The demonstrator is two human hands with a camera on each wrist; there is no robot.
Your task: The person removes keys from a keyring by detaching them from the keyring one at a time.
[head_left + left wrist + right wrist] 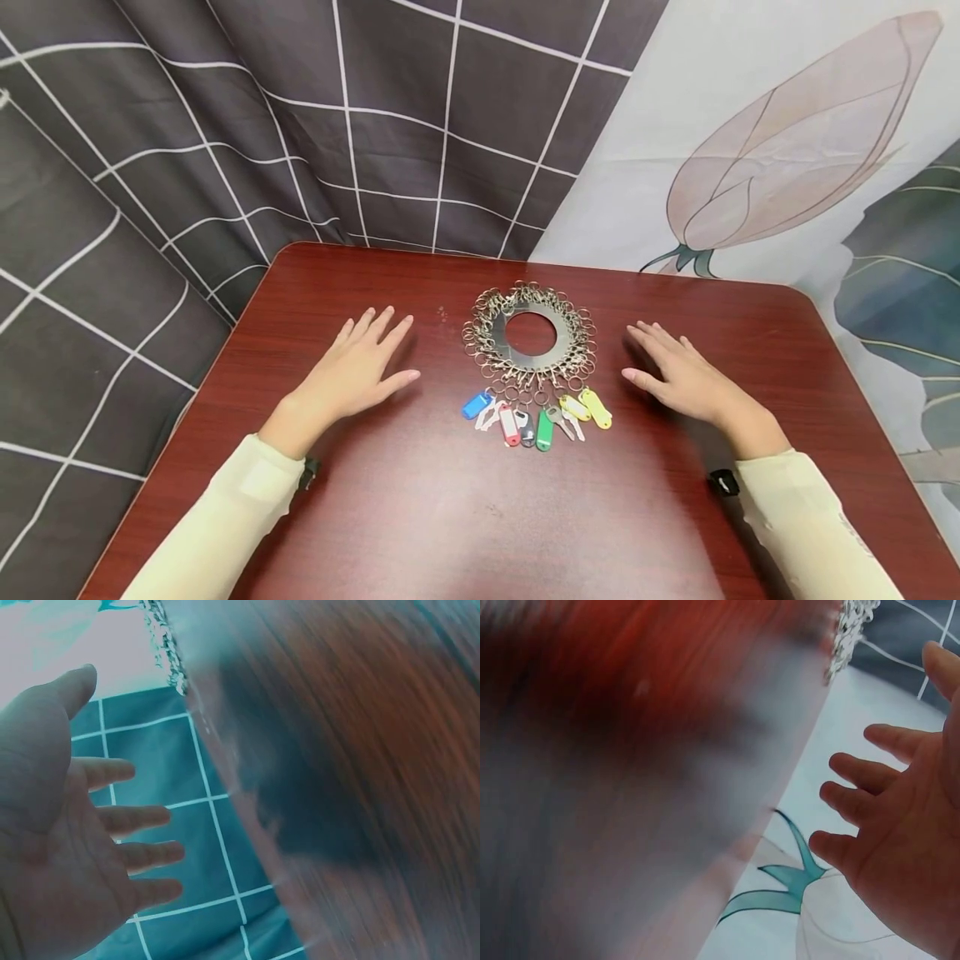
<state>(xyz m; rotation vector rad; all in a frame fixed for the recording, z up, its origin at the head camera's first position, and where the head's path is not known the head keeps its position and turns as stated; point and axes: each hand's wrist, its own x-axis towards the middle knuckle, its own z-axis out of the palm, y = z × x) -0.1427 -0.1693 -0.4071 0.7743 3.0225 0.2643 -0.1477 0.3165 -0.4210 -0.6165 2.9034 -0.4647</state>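
Observation:
A flat metal ring (pixel 498 337) lies on the table, its rim hung all round with small clasps and split rings. At its near side several keys (pixel 574 425) with coloured tags lie fanned out: a blue tag (pixel 477 405), a red tag (pixel 509 425), a black one, a green tag (pixel 543 430) and yellow tags (pixel 597 409). My left hand (pixel 348 367) is to the left of the ring, fingers spread, holding nothing. On the other side my right hand (pixel 686 379) has its fingers extended and holds nothing. Both wrist views show bare palms, with the ring's chain-like edge (pixel 166 649) beyond.
The reddish-brown wooden table (pixel 450 517) has rounded far corners. Behind it hangs a dark curtain (pixel 397 158) with white grid lines, and to the right a pale cloth (pixel 637 192) printed with a large bud. Dark straps sit at both wrists.

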